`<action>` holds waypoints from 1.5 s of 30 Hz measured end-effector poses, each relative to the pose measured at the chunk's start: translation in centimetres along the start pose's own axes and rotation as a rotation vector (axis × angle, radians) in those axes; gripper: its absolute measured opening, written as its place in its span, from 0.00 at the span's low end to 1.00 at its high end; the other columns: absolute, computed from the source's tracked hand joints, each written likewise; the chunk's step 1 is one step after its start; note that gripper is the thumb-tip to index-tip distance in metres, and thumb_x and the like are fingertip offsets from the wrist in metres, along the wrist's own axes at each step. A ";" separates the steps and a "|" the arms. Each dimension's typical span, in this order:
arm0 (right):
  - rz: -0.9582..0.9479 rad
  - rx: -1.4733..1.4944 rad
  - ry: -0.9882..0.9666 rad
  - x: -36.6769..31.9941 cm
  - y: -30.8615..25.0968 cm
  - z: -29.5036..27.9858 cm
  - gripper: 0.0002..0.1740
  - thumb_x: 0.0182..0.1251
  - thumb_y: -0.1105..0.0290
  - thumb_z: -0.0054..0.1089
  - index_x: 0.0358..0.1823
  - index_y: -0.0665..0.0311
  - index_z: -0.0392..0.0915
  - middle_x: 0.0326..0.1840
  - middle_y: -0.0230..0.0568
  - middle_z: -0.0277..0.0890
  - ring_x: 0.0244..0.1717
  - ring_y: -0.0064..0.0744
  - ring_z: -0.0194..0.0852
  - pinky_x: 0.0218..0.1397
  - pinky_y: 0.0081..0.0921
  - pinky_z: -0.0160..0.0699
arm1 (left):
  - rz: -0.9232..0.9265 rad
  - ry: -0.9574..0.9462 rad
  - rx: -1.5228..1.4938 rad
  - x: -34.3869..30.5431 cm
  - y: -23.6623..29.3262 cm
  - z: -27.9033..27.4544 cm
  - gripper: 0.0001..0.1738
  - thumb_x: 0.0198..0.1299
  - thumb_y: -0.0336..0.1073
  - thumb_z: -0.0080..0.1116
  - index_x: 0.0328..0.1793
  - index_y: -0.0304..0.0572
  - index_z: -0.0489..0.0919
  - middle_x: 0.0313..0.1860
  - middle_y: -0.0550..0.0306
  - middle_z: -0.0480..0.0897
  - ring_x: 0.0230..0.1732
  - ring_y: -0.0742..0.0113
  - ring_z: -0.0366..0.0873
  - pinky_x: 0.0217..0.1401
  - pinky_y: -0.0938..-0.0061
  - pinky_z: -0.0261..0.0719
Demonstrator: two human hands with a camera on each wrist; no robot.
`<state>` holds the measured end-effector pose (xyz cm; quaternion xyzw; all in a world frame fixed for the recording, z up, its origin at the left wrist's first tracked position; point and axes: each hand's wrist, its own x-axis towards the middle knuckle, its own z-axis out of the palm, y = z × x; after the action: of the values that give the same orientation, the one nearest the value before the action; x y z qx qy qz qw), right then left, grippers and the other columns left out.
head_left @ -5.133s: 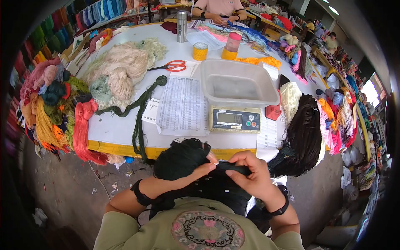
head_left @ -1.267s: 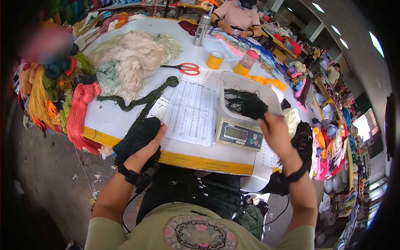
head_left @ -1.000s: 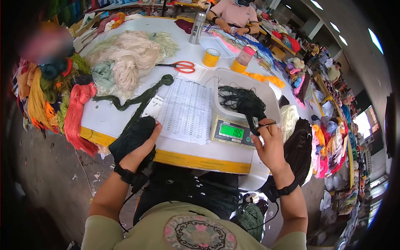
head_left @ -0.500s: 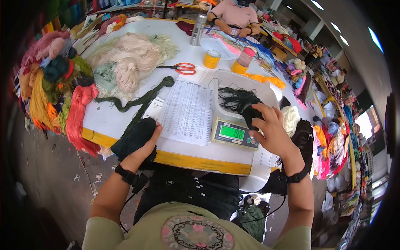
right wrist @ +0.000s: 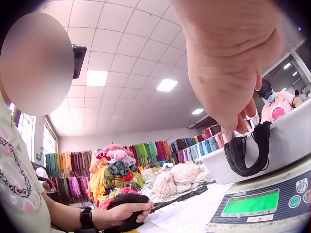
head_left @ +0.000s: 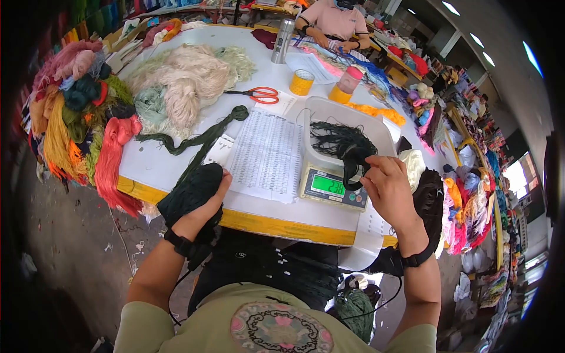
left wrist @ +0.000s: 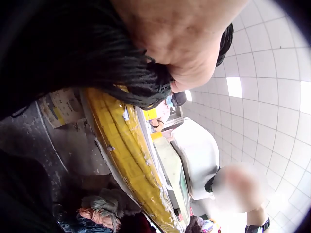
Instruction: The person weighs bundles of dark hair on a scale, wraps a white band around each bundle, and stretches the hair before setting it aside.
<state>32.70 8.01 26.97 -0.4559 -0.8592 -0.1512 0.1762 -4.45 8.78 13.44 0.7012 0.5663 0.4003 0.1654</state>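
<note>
My left hand (head_left: 210,207) grips a thick dark green yarn bundle (head_left: 191,191) at the table's front edge; the same bundle (left wrist: 112,53) fills much of the left wrist view. My right hand (head_left: 391,191) pinches the end of a smaller dark skein (head_left: 353,159) at the plastic tub's front rim. The skein's loose strands lie inside the tub (head_left: 382,138), and a loop (right wrist: 248,155) hangs over the rim in the right wrist view. Beneath the tub, the scale (head_left: 332,188) has a lit green display that seems to read 23.8.
Printed sheets (head_left: 265,156) lie left of the scale. Behind them are red-handled scissors (head_left: 263,95), tape rolls (head_left: 301,82) and a metal flask (head_left: 283,41). Pale yarn (head_left: 188,82) and colourful skeins (head_left: 118,159) cover the left side. Another person (head_left: 335,23) sits across the table.
From gripping the bundle low before my body, my left hand moved left. The dark skein went into the tub. The scale lit up, and its reading rose from about 19 to about 23.
</note>
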 end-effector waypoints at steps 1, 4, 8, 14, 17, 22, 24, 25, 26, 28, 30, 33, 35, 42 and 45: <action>-0.012 -0.004 0.012 0.0 0.0 0.1 0.06 0.55 0.73 0.68 0.32 0.64 0.80 0.51 0.41 0.78 0.51 0.44 0.76 0.64 0.43 0.68 | 0.001 -0.001 0.000 0.0 0.0 0.0 0.06 0.66 0.34 0.59 0.40 0.38 0.79 0.35 0.46 0.80 0.42 0.49 0.80 0.46 0.63 0.77; -0.024 -0.017 0.004 0.2 -0.2 0.2 0.06 0.55 0.73 0.68 0.32 0.64 0.80 0.49 0.40 0.78 0.50 0.43 0.76 0.63 0.42 0.68 | -0.004 0.000 -0.010 -0.1 -0.1 0.0 0.06 0.66 0.33 0.58 0.40 0.38 0.79 0.35 0.46 0.80 0.42 0.49 0.80 0.47 0.63 0.76; -0.016 -0.014 -0.008 0.1 -0.4 0.2 0.06 0.55 0.74 0.68 0.32 0.65 0.80 0.47 0.40 0.79 0.49 0.43 0.76 0.63 0.42 0.68 | -0.013 0.000 -0.024 0.0 0.0 0.0 0.06 0.66 0.34 0.58 0.40 0.38 0.79 0.36 0.46 0.80 0.42 0.49 0.80 0.47 0.64 0.76; 0.196 0.380 0.060 0.4 -5.0 -4.5 0.07 0.57 0.74 0.68 0.36 0.65 0.79 0.42 0.40 0.80 0.46 0.42 0.79 0.59 0.38 0.71 | -0.022 -0.008 0.014 0.1 0.2 -0.1 0.07 0.66 0.35 0.58 0.40 0.38 0.79 0.37 0.46 0.80 0.42 0.49 0.80 0.47 0.63 0.76; -0.037 0.732 0.100 -0.9 -7.9 -9.0 0.07 0.62 0.70 0.63 0.39 0.66 0.79 0.38 0.41 0.80 0.42 0.43 0.79 0.51 0.39 0.76 | -0.037 -0.020 0.013 0.0 -0.1 0.1 0.07 0.66 0.34 0.58 0.40 0.38 0.79 0.36 0.46 0.80 0.42 0.49 0.80 0.47 0.63 0.76; -0.946 1.336 -0.191 -3.0 -9.7 -14.6 0.19 0.72 0.59 0.58 0.62 0.45 0.80 0.58 0.47 0.78 0.57 0.50 0.78 0.61 0.44 0.81 | -0.033 -0.037 0.038 0.2 0.5 -0.1 0.06 0.66 0.34 0.59 0.40 0.39 0.79 0.35 0.46 0.80 0.41 0.49 0.80 0.46 0.63 0.76; -1.038 1.438 -0.170 -1.7 -10.9 -15.8 0.14 0.74 0.60 0.52 0.54 0.56 0.80 0.54 0.49 0.78 0.56 0.48 0.78 0.59 0.43 0.81 | 0.032 -0.006 0.000 0.1 0.7 -0.3 0.06 0.66 0.33 0.59 0.40 0.38 0.79 0.34 0.46 0.80 0.40 0.49 0.80 0.46 0.63 0.77; -1.125 1.533 -0.148 -1.4 -11.3 -16.0 0.17 0.77 0.62 0.46 0.45 0.67 0.80 0.50 0.50 0.78 0.54 0.46 0.78 0.56 0.43 0.81 | 0.028 -0.010 0.003 0.0 0.5 -0.2 0.06 0.66 0.33 0.59 0.40 0.38 0.79 0.34 0.46 0.80 0.40 0.49 0.80 0.46 0.63 0.77; -1.124 1.534 -0.147 -2.2 -11.3 -16.2 0.17 0.77 0.62 0.46 0.45 0.67 0.80 0.50 0.50 0.78 0.54 0.46 0.78 0.56 0.43 0.81 | 0.020 -0.014 0.002 0.0 0.4 0.0 0.06 0.65 0.33 0.59 0.40 0.39 0.80 0.34 0.46 0.80 0.41 0.49 0.80 0.45 0.63 0.77; -1.125 1.501 -0.182 -3.1 -11.5 -16.5 0.17 0.77 0.62 0.45 0.45 0.67 0.80 0.50 0.50 0.77 0.54 0.46 0.78 0.56 0.42 0.81 | 0.009 0.005 0.002 0.3 0.4 0.0 0.06 0.65 0.34 0.59 0.40 0.39 0.80 0.34 0.46 0.81 0.41 0.49 0.80 0.45 0.63 0.77; -1.123 1.483 -0.216 -3.2 -11.4 -16.7 0.17 0.77 0.63 0.45 0.45 0.67 0.80 0.49 0.50 0.77 0.54 0.46 0.78 0.56 0.42 0.81 | 0.066 0.054 0.041 -0.1 0.5 -0.3 0.06 0.65 0.35 0.60 0.40 0.40 0.80 0.35 0.45 0.81 0.41 0.48 0.81 0.45 0.62 0.77; -1.136 1.489 -0.233 -3.2 -11.2 -17.0 0.17 0.77 0.64 0.44 0.45 0.67 0.80 0.49 0.50 0.77 0.53 0.45 0.78 0.56 0.42 0.80 | 0.056 0.051 0.072 -0.1 0.8 -0.5 0.07 0.65 0.36 0.60 0.40 0.40 0.81 0.35 0.46 0.82 0.42 0.49 0.81 0.45 0.63 0.78; -1.131 1.483 -0.234 -3.3 -11.3 -17.1 0.17 0.77 0.64 0.43 0.45 0.67 0.80 0.49 0.49 0.77 0.53 0.45 0.78 0.56 0.42 0.80 | 0.041 0.018 0.085 0.0 0.6 -0.4 0.08 0.65 0.37 0.59 0.40 0.40 0.82 0.36 0.46 0.82 0.43 0.49 0.81 0.46 0.64 0.78; -1.132 1.491 -0.234 -3.9 -11.0 -17.6 0.17 0.77 0.66 0.41 0.45 0.67 0.80 0.47 0.49 0.77 0.52 0.44 0.78 0.57 0.42 0.79 | 0.078 0.004 0.090 0.1 0.3 -0.1 0.07 0.66 0.36 0.58 0.40 0.41 0.80 0.36 0.46 0.82 0.41 0.47 0.81 0.46 0.62 0.78; -1.119 1.472 -0.242 -4.4 -11.0 -18.1 0.17 0.77 0.66 0.40 0.45 0.67 0.80 0.47 0.49 0.76 0.51 0.44 0.78 0.57 0.42 0.79 | 0.096 0.026 0.096 0.1 0.5 0.1 0.07 0.66 0.36 0.59 0.40 0.41 0.80 0.36 0.45 0.81 0.41 0.47 0.81 0.45 0.62 0.78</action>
<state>28.78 -8.76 40.13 0.2384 -0.8459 0.4171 0.2315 -4.08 8.78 13.77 0.7294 0.5527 0.3893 0.1046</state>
